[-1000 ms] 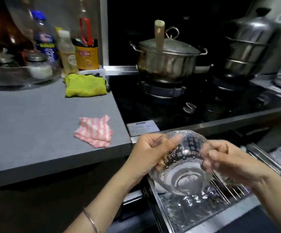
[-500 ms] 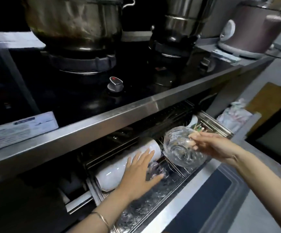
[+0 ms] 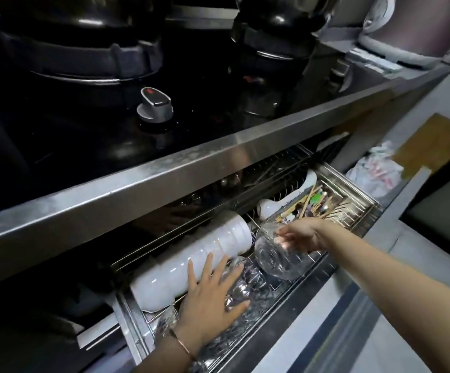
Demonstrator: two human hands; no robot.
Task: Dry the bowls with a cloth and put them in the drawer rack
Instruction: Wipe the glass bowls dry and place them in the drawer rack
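In the drawer rack (image 3: 352,184), a clear, patterned glass bowl (image 3: 277,261) tilted sideways.

Your left hand (image 3: 213,294) lies flat, fingers spread, palm down; your right hand (image 3: 303,234), arm outstretched, grips the bowl (image 3: 277,261).

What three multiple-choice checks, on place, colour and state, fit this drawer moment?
1. Where is the glass bowl in the right hand? A on the hob; B over the drawer rack; C on the floor.
2. What colour is the stack of bowls lying on its side? A white; B green; C red.
3. How is the left hand? A clenched; B flat, fingers spread; C gripping a knob.
Key: B, the bowl is above the rack's wires; A, the stack is glossy white; B, straight fingers rest on glassware in the rack.
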